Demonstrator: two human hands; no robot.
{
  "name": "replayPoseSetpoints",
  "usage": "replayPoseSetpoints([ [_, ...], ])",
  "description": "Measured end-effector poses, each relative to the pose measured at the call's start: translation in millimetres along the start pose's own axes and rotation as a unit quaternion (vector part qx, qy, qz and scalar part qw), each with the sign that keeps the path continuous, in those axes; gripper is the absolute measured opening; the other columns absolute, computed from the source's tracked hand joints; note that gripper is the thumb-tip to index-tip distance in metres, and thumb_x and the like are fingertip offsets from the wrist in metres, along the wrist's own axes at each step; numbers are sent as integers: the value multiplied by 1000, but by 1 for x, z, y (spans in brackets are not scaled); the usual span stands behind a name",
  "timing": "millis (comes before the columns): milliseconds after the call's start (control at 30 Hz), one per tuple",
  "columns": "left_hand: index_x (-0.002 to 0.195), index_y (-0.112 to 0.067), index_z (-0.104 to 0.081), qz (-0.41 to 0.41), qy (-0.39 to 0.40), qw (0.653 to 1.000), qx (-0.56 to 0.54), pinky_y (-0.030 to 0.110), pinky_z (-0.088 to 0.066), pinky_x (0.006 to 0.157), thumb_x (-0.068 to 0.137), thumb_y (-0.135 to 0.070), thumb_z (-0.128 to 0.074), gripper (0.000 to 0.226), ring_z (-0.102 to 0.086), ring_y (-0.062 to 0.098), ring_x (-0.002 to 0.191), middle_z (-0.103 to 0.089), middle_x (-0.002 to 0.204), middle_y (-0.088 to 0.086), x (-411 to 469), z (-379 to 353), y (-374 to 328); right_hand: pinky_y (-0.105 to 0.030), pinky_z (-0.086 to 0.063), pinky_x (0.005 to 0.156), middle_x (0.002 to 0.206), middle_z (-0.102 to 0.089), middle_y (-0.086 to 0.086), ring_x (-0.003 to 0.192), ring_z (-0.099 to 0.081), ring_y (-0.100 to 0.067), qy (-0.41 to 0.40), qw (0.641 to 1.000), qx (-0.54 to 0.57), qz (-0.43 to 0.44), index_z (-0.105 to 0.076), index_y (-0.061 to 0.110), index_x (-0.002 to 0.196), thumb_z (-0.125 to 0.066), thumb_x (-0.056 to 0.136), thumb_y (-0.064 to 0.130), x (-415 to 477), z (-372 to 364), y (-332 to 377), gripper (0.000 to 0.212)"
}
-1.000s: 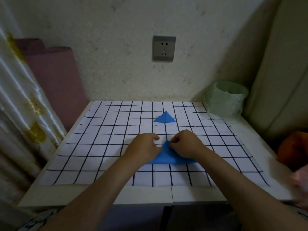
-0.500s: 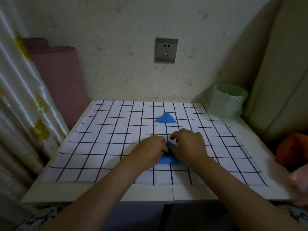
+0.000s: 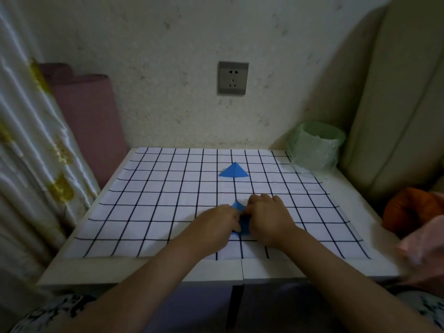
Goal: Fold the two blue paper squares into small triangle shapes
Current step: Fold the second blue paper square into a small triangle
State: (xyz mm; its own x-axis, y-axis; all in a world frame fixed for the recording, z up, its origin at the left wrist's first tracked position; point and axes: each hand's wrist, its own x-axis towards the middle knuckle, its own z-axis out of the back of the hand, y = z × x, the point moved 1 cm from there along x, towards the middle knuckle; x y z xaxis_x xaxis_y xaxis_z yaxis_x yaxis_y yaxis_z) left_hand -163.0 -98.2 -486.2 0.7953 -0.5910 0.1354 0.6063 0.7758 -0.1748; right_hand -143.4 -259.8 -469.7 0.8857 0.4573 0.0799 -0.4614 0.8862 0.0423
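A small folded blue triangle (image 3: 233, 170) lies flat on the gridded mat (image 3: 153, 203), far from me near the middle back. Closer to me, a second blue paper (image 3: 242, 221) sits between my two hands, mostly covered; only a small tip and a narrow strip of it show. My left hand (image 3: 216, 223) and my right hand (image 3: 269, 217) press together over it with curled fingers that pinch the paper. How it is folded under the fingers is hidden.
A green plastic-lined bin (image 3: 317, 146) stands at the table's back right corner. A pink roll (image 3: 89, 121) leans by the wall at left beside a curtain (image 3: 28, 150). An orange cushion (image 3: 408, 210) lies right of the table. A socket (image 3: 232, 78) is on the wall.
The near blue paper showed as a wide flat triangle one second ago; my hands have closed in together over it, and now only a small tip and strip show.
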Motion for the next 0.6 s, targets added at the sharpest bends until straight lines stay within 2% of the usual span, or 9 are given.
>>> replayPoseSetpoints([
  [100, 121, -19, -67, 33, -15, 999, -15, 30, -49, 86, 94, -6, -51, 34, -59, 18, 102, -60, 119, -1, -10, -4, -4, -35, -32, 88, 105, -56, 1, 100, -48, -20, 5, 1000, 9, -1, -68, 33, 117, -50, 90, 24, -1, 0, 1, 33],
  [200, 123, -18, -65, 8, -50, 999, 3, 26, -48, 79, 95, -8, -49, 34, -57, 19, 102, -60, 118, -1, -21, -7, -11, -36, -31, 90, 109, -56, 1, 103, -48, -20, 3, 1000, 5, 3, -64, 34, 123, -51, 91, 25, -4, -1, 1, 36],
  [267, 124, -17, -65, -4, -62, 998, 24, 30, -50, 79, 96, -10, -47, 34, -56, 20, 103, -60, 118, 1, -27, -9, -18, -35, -30, 89, 109, -55, 1, 104, -47, -20, 2, 1000, 1, 3, -63, 34, 125, -49, 92, 25, -5, -3, 1, 37],
  [400, 108, -11, -71, 4, -101, 995, -4, 33, -52, 77, 88, -14, -46, 33, -56, 18, 99, -65, 105, 1, -37, -9, -29, -37, -30, 91, 111, -55, 1, 105, -46, -21, -12, 1000, -9, 4, -61, 33, 127, -42, 94, 30, -7, -6, 0, 39],
  [500, 95, -14, -66, 23, -109, 993, -40, 31, -50, 75, 85, -26, -39, 31, -48, 10, 93, -58, 94, -3, -43, -6, -34, -37, -31, 89, 107, -57, 2, 99, -45, -19, -35, 999, -38, 4, -64, 29, 121, -27, 92, 40, -15, -9, 4, 47],
  [600, 101, -15, -66, 25, -102, 993, -49, 29, -49, 77, 85, -31, -40, 34, -48, 10, 96, -58, 97, -3, -45, -4, -35, -37, -30, 91, 105, -60, 2, 98, -47, -18, -67, 996, -64, 20, -67, 27, 115, -18, 89, 46, -28, -10, 6, 58],
])
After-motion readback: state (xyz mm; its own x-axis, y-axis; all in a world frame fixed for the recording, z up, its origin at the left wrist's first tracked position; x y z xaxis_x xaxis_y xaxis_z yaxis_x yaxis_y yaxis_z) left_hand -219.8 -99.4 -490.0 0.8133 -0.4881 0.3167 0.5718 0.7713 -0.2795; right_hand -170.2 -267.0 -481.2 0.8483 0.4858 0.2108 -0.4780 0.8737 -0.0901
